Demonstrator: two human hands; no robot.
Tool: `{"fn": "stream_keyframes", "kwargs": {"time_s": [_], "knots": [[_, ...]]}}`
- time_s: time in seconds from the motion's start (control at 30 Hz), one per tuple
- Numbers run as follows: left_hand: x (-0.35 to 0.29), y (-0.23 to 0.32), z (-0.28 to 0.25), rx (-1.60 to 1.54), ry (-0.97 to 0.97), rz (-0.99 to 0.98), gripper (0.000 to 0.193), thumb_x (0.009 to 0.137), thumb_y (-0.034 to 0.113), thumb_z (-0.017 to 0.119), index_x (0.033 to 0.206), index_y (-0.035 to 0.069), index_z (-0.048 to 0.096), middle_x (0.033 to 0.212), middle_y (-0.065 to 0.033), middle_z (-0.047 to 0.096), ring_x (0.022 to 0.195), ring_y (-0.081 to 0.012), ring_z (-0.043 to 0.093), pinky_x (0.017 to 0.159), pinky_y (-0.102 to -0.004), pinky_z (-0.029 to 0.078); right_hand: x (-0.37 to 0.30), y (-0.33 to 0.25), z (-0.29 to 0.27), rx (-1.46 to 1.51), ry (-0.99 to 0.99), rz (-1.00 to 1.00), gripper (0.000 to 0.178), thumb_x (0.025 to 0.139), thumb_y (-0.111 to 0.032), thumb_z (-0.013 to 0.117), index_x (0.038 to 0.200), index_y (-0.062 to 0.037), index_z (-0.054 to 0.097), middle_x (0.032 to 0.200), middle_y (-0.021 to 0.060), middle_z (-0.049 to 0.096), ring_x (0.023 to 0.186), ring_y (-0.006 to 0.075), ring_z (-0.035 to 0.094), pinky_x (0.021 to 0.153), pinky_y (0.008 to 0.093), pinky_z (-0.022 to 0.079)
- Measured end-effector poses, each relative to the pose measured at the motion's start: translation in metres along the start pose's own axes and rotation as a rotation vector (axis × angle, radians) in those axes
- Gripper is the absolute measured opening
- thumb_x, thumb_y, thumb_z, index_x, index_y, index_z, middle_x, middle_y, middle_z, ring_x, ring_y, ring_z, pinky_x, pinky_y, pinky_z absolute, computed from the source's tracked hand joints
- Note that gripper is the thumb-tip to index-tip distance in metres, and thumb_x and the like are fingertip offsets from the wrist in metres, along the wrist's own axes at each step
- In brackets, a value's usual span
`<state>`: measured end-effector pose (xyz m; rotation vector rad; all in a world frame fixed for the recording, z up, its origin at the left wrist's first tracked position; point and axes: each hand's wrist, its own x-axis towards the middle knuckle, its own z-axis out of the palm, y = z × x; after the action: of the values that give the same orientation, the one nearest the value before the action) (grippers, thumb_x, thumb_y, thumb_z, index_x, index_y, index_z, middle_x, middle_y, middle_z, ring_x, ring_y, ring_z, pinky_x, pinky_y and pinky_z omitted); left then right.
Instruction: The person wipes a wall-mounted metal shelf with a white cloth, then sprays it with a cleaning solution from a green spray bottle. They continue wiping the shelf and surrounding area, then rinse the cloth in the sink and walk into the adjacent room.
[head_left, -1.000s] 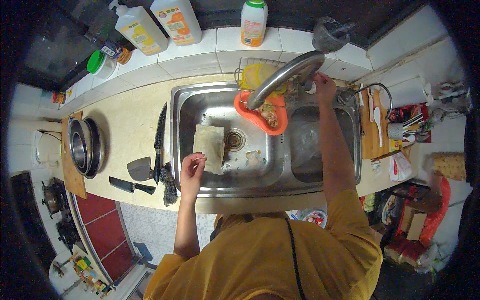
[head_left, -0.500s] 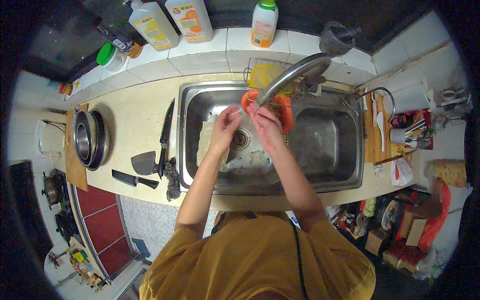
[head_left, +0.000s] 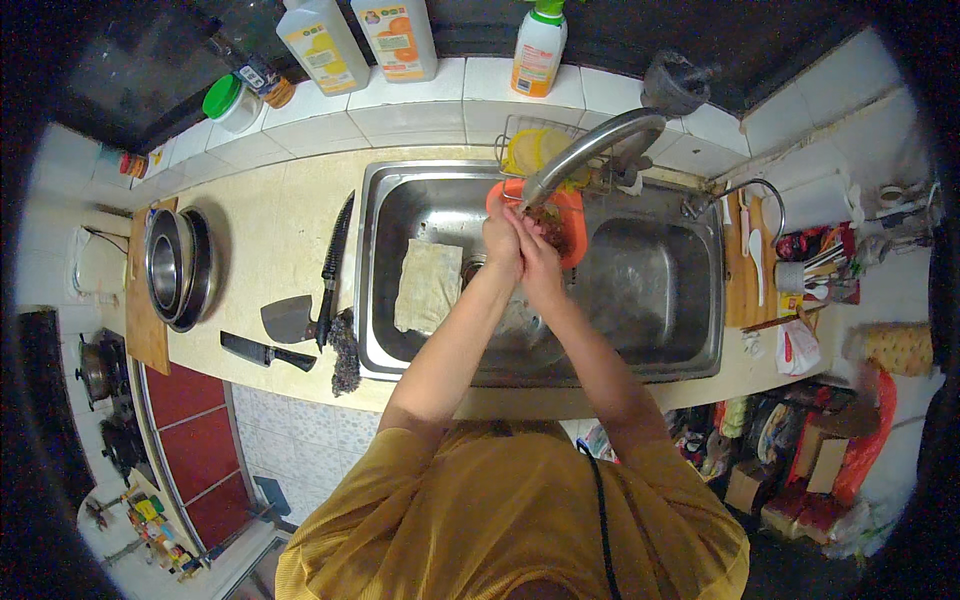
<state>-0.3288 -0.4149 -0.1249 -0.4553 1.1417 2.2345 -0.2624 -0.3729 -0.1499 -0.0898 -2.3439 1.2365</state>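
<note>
Both hands have closed in since half a second ago: left hand (head_left: pixel 502 238) and right hand (head_left: pixel 540 258) now press together, each grip empty, directly under the faucet (head_left: pixel 585 150). Splashing could reach the knives on the surface left of them.

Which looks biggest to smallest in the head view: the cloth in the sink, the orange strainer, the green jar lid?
1. Cloth.
2. Orange strainer, partly hidden by the hands, so its place below the cloth is unsure.
3. Green jar lid.

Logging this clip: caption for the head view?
Left hand and right hand pressed together under curved metal tap, above steel sink.
</note>
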Motion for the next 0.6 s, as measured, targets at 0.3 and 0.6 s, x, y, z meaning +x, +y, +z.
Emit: {"fn": "stream_keyframes", "kwargs": {"time_s": [0.3, 0.6], "knots": [[0.011, 0.021, -0.006, -0.28, -0.305, -0.304, 0.034, 0.087, 0.037, 0.039, 0.079, 0.006, 0.049, 0.059, -0.0058, 0.048, 0.052, -0.0187, 0.047, 0.05, -0.0301, 0.044, 0.016, -0.018, 0.008, 1.63, 0.205, 0.571, 0.037, 0.084, -0.002, 0.041, 0.121, -0.0003, 0.037, 0.12, 0.0076, 0.045, 0.11, 0.0211, 0.042, 0.093, 0.0297, 0.033], [0.006, 0.001, 0.009, -0.011, -0.016, 0.197, 0.023, 0.087, 0.025, 0.04, 0.075, 0.006, 0.045, 0.059, -0.0031, 0.044, 0.049, -0.0147, 0.044, 0.047, -0.031, 0.042, 0.02, 0.002, -0.004, 0.107, -0.146, 0.085, 0.046, 0.076, -0.001, 0.043, 0.121, -0.0064, 0.04, 0.114, 0.0168, 0.046, 0.106, 0.0314, 0.043, 0.091, 0.0345, 0.034]]}}
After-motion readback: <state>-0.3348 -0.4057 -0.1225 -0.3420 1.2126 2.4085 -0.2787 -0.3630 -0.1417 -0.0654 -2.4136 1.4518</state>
